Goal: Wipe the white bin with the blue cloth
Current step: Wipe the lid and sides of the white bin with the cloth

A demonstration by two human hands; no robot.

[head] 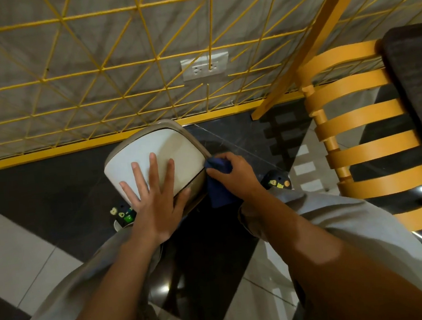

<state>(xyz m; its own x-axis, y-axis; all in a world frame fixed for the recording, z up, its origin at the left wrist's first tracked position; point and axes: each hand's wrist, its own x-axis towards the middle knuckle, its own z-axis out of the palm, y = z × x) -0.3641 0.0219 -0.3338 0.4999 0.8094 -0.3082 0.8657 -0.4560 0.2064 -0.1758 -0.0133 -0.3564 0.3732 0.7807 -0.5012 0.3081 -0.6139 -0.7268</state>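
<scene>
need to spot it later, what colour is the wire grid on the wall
Yellow wire grid, clearest in the head view.

White bin (167, 148) upright, blue cloth (218, 185) against side

Dim warm indoor light, glare spots on glossy floor (170, 287), wide-angle bending at edges.

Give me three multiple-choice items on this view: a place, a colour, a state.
1. Where does the left hand rest? A) on the lid of the white bin B) on a table C) in a pocket
2. What colour is the wire grid behind the bin? A) red B) yellow C) green
3. How is the blue cloth held? A) loose on the lid B) hung on the grid C) gripped by the right hand
Answers: 1 A, straight fingers spread on the lid; 2 B, wires and rail are yellow; 3 C, bunched at the bin's right edge.
</scene>
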